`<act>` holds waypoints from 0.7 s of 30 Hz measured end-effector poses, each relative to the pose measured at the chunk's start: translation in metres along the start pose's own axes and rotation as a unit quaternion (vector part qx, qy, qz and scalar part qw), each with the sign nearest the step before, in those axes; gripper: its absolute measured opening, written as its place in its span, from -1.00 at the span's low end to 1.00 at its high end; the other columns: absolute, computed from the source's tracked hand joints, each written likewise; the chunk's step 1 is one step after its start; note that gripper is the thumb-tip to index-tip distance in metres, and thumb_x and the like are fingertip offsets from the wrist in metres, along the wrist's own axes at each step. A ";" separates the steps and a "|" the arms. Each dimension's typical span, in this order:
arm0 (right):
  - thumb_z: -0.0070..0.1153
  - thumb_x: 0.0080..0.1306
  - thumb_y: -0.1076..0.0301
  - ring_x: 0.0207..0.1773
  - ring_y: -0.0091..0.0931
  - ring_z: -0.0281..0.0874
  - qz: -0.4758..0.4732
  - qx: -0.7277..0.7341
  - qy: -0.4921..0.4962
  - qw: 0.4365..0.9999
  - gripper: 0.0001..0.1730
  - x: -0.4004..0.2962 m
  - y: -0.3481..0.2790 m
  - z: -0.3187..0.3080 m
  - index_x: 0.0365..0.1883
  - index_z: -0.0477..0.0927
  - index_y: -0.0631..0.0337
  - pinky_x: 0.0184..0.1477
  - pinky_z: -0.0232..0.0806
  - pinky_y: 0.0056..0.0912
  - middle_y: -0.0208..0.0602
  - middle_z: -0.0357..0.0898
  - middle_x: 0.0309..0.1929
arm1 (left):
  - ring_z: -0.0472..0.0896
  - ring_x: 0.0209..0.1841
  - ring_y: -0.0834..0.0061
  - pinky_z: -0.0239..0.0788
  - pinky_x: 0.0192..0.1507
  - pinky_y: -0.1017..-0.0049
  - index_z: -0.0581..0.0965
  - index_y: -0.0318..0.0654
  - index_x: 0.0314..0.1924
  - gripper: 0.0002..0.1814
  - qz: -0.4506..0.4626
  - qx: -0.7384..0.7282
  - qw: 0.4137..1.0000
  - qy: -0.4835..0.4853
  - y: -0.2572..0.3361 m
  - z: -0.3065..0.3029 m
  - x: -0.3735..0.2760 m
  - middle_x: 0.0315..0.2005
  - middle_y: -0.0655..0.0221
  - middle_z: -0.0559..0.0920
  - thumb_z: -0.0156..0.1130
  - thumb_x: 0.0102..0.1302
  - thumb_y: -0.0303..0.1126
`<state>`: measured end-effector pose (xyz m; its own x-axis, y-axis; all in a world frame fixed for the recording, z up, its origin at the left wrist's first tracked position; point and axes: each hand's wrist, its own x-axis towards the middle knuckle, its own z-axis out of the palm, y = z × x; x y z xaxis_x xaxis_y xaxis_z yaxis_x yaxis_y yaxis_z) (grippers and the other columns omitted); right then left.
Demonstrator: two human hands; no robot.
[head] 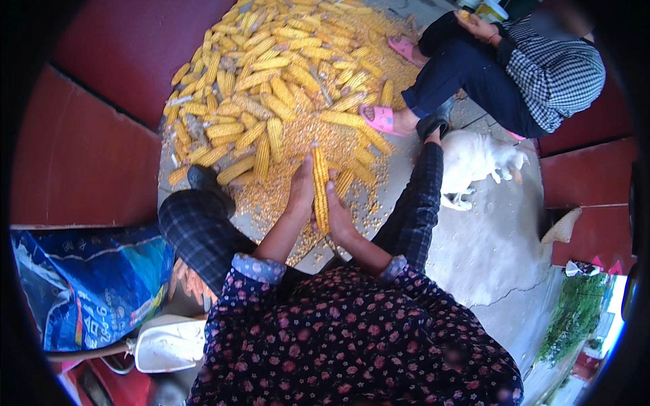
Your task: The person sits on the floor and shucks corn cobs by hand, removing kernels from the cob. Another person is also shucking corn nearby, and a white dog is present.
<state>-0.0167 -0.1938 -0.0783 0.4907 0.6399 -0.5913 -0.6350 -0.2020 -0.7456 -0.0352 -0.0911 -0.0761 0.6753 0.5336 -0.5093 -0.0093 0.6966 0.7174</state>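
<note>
A yellow ear of corn (321, 190) stands lengthwise between my two hands, full of kernels on the side I see. My left hand (301, 189) holds it from the left, and my right hand (341, 215) grips its lower right side with the thumb up along it. Below them, loose corn kernels (264, 203) are scattered over the floor between my feet. Beyond my hands rises a large heap of corn ears (284, 66), some partly stripped. Another ear (344, 183) lies just right of my right hand.
A co-worker (508, 76) in pink slippers (378, 120) sits at the upper right, holding some corn. Behind my right leg lies a white dog (472, 162). A blue woven sack (96, 284), bare cobs (190, 281) and a white scoop (170, 345) are at my left.
</note>
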 end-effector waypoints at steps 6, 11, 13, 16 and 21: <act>-0.42 0.31 -0.29 -0.45 -0.46 0.51 0.022 -0.134 -0.009 0.991 -0.17 -0.008 -0.013 -0.003 0.07 0.30 0.42 -0.40 0.43 -0.46 -0.16 0.50 -0.43 | 0.50 -0.58 0.48 0.38 -0.53 0.52 0.41 -0.30 -0.29 -0.52 0.027 0.007 0.999 0.041 -0.016 0.002 0.006 -0.58 0.28 0.53 -0.29 0.41 -0.01; -0.39 0.33 -0.25 0.16 -0.35 0.27 -0.178 -0.220 0.045 0.958 -0.14 0.003 0.004 0.003 0.22 0.14 0.45 0.20 0.08 -0.45 0.03 0.33 0.08 | 0.51 -0.59 0.43 0.40 -0.53 0.49 0.43 -0.33 -0.31 -0.50 0.041 -0.017 0.998 0.055 -0.024 -0.012 0.021 -0.59 0.24 0.55 -0.31 0.41 -0.02; -0.37 0.33 -0.23 0.25 -0.35 0.18 -0.111 -0.195 0.019 0.974 -0.14 -0.002 0.000 0.002 0.24 0.11 0.46 0.26 -0.02 -0.45 0.04 0.26 0.16 | 0.52 -0.58 0.43 0.40 -0.52 0.49 0.43 -0.31 -0.30 -0.50 0.028 -0.011 0.998 0.051 -0.018 -0.014 0.016 -0.58 0.24 0.55 -0.30 0.40 -0.01; -0.33 0.34 -0.21 0.00 -0.38 0.42 -0.094 -0.181 0.096 0.974 -0.20 0.007 0.007 0.000 0.10 0.31 0.48 0.03 0.26 -0.44 -0.03 0.45 -0.06 | 0.54 -0.50 0.40 0.43 -0.43 0.47 0.42 -0.29 -0.25 -0.47 0.040 0.059 0.997 0.040 -0.024 -0.012 0.014 -0.48 0.23 0.57 -0.28 0.38 0.07; -0.32 0.33 -0.23 -0.55 -0.48 0.42 -0.039 -0.010 0.052 0.998 -0.30 0.015 -0.001 -0.005 -0.17 0.41 0.37 -0.52 0.31 -0.46 -0.23 0.46 -0.51 | 0.51 -0.46 0.49 0.36 -0.41 0.50 0.47 -0.29 -0.18 -0.35 -0.025 0.108 0.994 -0.003 -0.038 -0.020 0.023 -0.44 0.28 0.56 -0.27 0.32 0.21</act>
<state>-0.0056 -0.1878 -0.0884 0.5977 0.5741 -0.5597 -0.5809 -0.1710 -0.7958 -0.0339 -0.0962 -0.1245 0.6758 0.4972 -0.5441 0.1816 0.6031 0.7768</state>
